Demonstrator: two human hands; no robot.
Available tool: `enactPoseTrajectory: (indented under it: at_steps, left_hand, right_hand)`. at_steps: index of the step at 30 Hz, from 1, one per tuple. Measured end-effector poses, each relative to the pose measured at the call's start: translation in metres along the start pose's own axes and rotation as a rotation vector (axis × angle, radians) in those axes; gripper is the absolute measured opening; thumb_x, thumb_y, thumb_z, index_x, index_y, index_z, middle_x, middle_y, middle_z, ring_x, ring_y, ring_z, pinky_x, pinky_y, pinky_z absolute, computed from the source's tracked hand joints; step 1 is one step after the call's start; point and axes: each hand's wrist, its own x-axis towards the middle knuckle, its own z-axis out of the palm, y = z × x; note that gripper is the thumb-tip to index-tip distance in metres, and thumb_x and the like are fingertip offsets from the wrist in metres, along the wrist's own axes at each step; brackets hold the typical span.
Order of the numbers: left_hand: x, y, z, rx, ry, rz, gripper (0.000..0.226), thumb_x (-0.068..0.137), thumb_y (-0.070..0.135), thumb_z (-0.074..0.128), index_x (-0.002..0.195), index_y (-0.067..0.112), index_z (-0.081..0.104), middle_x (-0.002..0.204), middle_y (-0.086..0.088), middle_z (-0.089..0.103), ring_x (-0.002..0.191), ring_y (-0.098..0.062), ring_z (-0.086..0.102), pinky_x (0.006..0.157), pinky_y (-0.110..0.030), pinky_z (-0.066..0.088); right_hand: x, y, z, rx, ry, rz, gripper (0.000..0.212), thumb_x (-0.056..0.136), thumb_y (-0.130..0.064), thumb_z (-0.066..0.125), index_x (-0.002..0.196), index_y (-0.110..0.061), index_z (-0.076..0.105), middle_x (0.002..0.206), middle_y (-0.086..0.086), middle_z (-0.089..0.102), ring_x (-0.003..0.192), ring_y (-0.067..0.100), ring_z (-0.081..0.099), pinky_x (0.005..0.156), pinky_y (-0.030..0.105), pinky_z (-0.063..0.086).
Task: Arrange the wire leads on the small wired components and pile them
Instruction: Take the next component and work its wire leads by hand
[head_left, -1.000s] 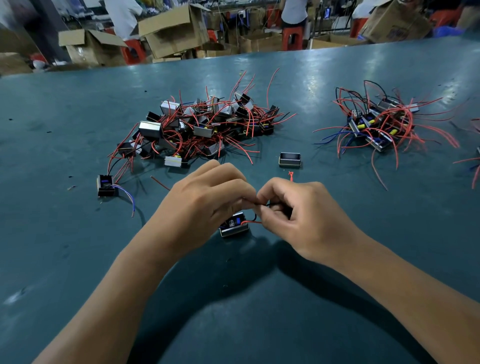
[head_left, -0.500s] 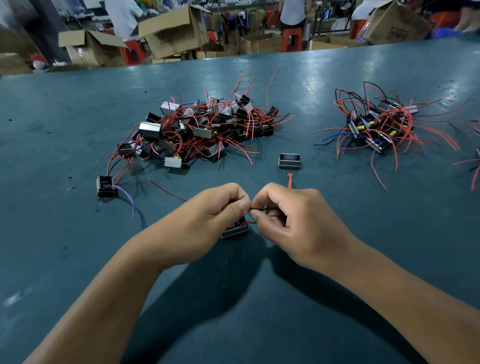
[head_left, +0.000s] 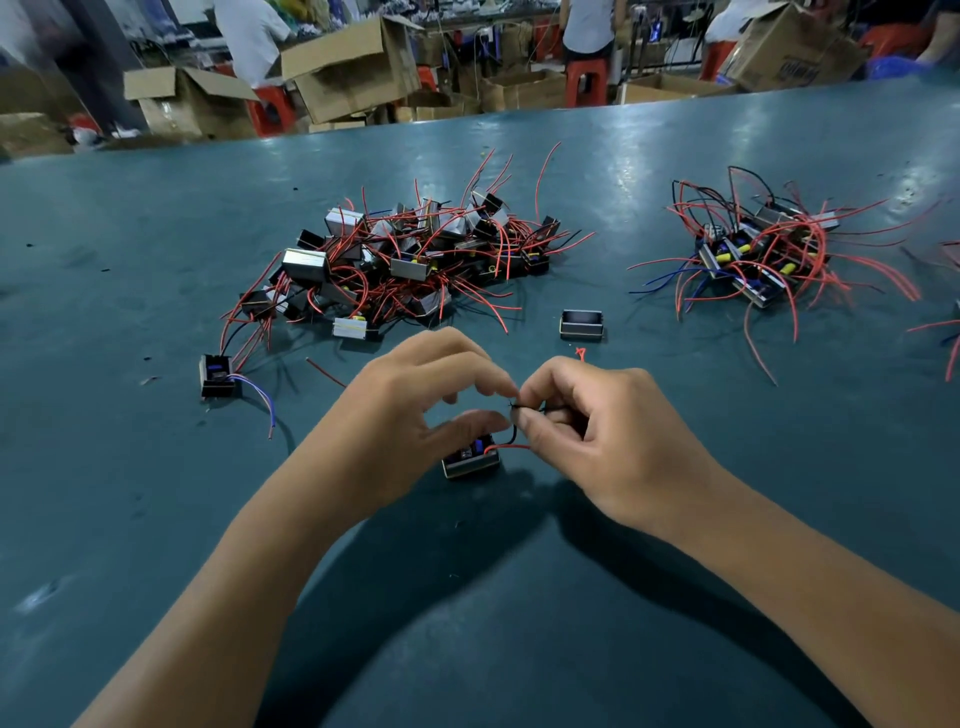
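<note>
Fingers (head_left: 527, 423) of the right hand (head_left: 618, 441) are pinching the black wire lead (head_left: 515, 422) near its tip, thumb and first finger pressed tight together on it. The left hand (head_left: 415, 410) is curling over the small wired component (head_left: 471, 456), with its thumb sitting right above the box and its first finger reaching across to the same wire tip; I cannot tell if the thumb is really pressing the box down. The box is sitting on the green table (head_left: 156, 519), just in front of the person, and a red wire lead (head_left: 506, 447) is looping out of it toward the right hand. The big pile of components (head_left: 405, 260) is lying farther back, and a second pile (head_left: 763, 254) is lying off to the right, well apart. Trouble could be coming if the right hand is pulling too hard, because the thin wire might be snapping off or coming loose from the box. If the left hand is not holding the box, it might be sliding or flipping over. The red lead is hanging close by and might be getting twisted up with the black one. A loose empty case (head_left: 582, 323) and a lone component (head_left: 217, 375) are lying nearby, and a swinging wire might be catching on them.
</note>
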Motion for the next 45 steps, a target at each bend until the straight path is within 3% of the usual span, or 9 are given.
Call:
enactPoseTrajectory:
  at_steps: [4,16,19,22,26,31,37,41,45]
  left_hand:
    - [0.001,-0.002,0.004,0.129,0.055,0.099,0.015,0.089,0.023,0.070,0.095,0.011,0.076,0.094,0.000,0.064,0.085,-0.024,0.059,0.075,-0.034,0.047]
    - [0.003,-0.003,0.010,0.207,0.074,0.198,0.023,0.099,0.026,0.056,0.095,0.009,0.070,0.091,-0.004,0.062,0.080,-0.029,0.057,0.067,-0.044,0.050]
    - [0.003,-0.003,0.010,0.155,0.047,0.162,0.021,0.099,0.026,0.057,0.095,0.008,0.069,0.093,0.000,0.061,0.083,-0.025,0.056,0.070,-0.042,0.050]
    - [-0.001,-0.004,0.008,0.069,0.048,0.096,0.015,0.097,0.024,0.062,0.100,0.011,0.069,0.100,0.006,0.060,0.086,-0.018,0.055,0.076,-0.028,0.047]
    - [-0.003,-0.003,0.009,0.034,0.143,0.023,0.008,0.093,0.021,0.067,0.095,0.014,0.070,0.096,0.007,0.061,0.080,-0.014,0.055,0.074,-0.015,0.037]
    - [-0.003,0.000,0.017,0.030,0.174,0.009,0.007,0.091,0.022,0.071,0.094,0.015,0.072,0.094,0.007,0.064,0.080,-0.010,0.057,0.071,-0.016,0.039]
    - [-0.001,-0.006,0.016,0.154,0.177,0.153,0.019,0.096,0.027,0.063,0.100,0.012,0.075,0.099,0.001,0.065,0.088,-0.026,0.061,0.071,-0.044,0.051]
    - [0.000,-0.008,0.017,0.139,0.210,0.177,0.015,0.095,0.021,0.067,0.097,0.010,0.078,0.094,-0.001,0.067,0.081,-0.025,0.060,0.069,-0.043,0.050]
    - [-0.004,-0.008,0.020,-0.181,0.179,0.000,0.016,0.091,0.024,0.069,0.104,0.020,0.078,0.097,0.005,0.069,0.086,-0.014,0.063,0.072,-0.024,0.046]
  right_hand:
    - [-0.001,-0.001,-0.002,0.022,-0.024,0.013,0.012,0.092,-0.010,0.065,0.082,-0.014,0.060,0.052,-0.007,0.039,0.049,0.008,0.032,0.048,0.016,0.027]
    - [-0.003,-0.004,-0.003,0.054,-0.056,0.011,0.010,0.093,-0.009,0.064,0.084,-0.011,0.060,0.054,-0.003,0.039,0.048,0.009,0.029,0.047,0.015,0.025]
    - [-0.003,-0.002,-0.002,0.062,-0.052,0.018,0.012,0.093,-0.011,0.065,0.083,-0.015,0.060,0.054,-0.007,0.038,0.048,0.008,0.029,0.047,0.016,0.025]
    - [-0.003,0.001,-0.002,0.099,-0.020,0.040,0.014,0.093,-0.013,0.066,0.082,-0.018,0.061,0.053,-0.009,0.039,0.048,0.006,0.031,0.048,0.016,0.028]
    - [-0.002,0.002,-0.002,0.082,0.053,0.051,0.014,0.092,-0.015,0.067,0.080,-0.018,0.060,0.051,0.008,0.042,0.049,0.020,0.035,0.049,0.025,0.033]
    - [-0.005,0.000,0.003,0.073,0.099,0.034,0.016,0.091,-0.010,0.066,0.078,-0.014,0.058,0.045,-0.011,0.037,0.044,0.007,0.030,0.047,0.014,0.028]
    - [-0.004,0.000,0.000,0.086,0.052,0.023,0.014,0.092,-0.011,0.066,0.080,-0.015,0.058,0.049,-0.009,0.038,0.047,0.007,0.031,0.047,0.017,0.029]
    - [-0.004,0.002,0.000,0.115,0.031,0.024,0.011,0.091,-0.020,0.065,0.081,-0.019,0.060,0.052,-0.008,0.042,0.050,0.008,0.034,0.049,0.022,0.031]
    - [-0.002,0.004,-0.001,0.176,0.063,0.055,0.009,0.090,-0.028,0.063,0.081,-0.023,0.062,0.054,-0.012,0.049,0.050,0.005,0.038,0.048,0.020,0.033]
